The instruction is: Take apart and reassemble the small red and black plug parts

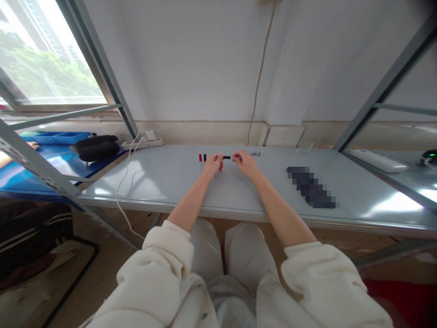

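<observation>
My left hand (213, 165) is closed, thumb and fingers pinching a short black tube (226, 157) that points to the right. A bit of red shows below its fingers; I cannot make out what it is. Just off the tube's right end, my right hand (245, 162) has its fingertips pinched together; anything between them is too small to name. Beside my left hand, a small red cylinder (200, 157) and a small black cylinder (205, 157) stand on the grey tabletop (177, 182). Several small grey pieces (255, 154) lie behind my right hand.
A blurred dark object (311, 187) lies on the right. A power strip (143, 143) with a white cable (127, 175) sits at the back left. Metal shelf posts (102, 59) frame the table. Far left, another person's hand (33, 145) rests near a black bag (95, 148).
</observation>
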{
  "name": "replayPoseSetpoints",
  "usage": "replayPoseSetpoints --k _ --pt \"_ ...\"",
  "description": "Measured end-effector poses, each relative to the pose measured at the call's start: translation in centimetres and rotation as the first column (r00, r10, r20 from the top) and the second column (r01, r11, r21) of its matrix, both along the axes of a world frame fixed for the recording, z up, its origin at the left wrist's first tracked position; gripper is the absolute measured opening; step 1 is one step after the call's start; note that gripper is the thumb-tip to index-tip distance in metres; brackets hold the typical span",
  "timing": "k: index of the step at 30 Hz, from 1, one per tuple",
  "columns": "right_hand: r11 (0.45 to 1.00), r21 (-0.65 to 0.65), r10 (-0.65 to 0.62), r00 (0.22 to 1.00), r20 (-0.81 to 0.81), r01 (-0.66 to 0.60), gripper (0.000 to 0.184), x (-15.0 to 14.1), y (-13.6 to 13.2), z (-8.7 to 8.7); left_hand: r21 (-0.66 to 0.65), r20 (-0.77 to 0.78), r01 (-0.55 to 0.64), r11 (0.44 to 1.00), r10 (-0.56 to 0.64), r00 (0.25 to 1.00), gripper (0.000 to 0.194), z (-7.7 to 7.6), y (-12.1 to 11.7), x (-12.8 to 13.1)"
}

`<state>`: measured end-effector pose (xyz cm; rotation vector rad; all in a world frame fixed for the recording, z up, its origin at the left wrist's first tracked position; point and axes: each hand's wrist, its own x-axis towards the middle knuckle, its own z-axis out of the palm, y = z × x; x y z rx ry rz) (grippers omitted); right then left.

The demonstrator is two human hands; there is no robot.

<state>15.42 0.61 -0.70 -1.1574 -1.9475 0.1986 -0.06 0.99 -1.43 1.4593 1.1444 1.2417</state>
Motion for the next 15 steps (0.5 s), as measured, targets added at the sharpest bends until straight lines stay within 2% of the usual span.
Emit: replayPoseSetpoints --k 3,7,11,15 --pt "0.999 -0.028 0.021 0.999 -0.044 -0.022 0.017 -0.2 -0.2 0.0 0.010 -0.013 -0.017 1.000 0.017 1.000 0.032 -0.1 0.1 -0.1" --pt "0.994 -0.110 -0.010 0.993 -0.114 -0.003 0.030 -0.2 -0.3 0.0 0.051 0.044 0.019 0.999 -0.021 0.999 0.025 0.2 -0.1 -0.1" --pt "0.989 -0.149 -0.007 0.999 -0.049 0.000 0.045 -0.1 -0.4 0.3 0.071 0.119 0.093 0.993 -0.100 0.988 0.019 0.8 -0.5 0.0" --pt "0.992 -0.130 0.003 0.999 -0.034 -0.007 0.043 -0.1 -0.5 0.6 0.073 0.151 0.101 0.992 -0.111 0.982 0.021 1.0 -0.7 0.1"
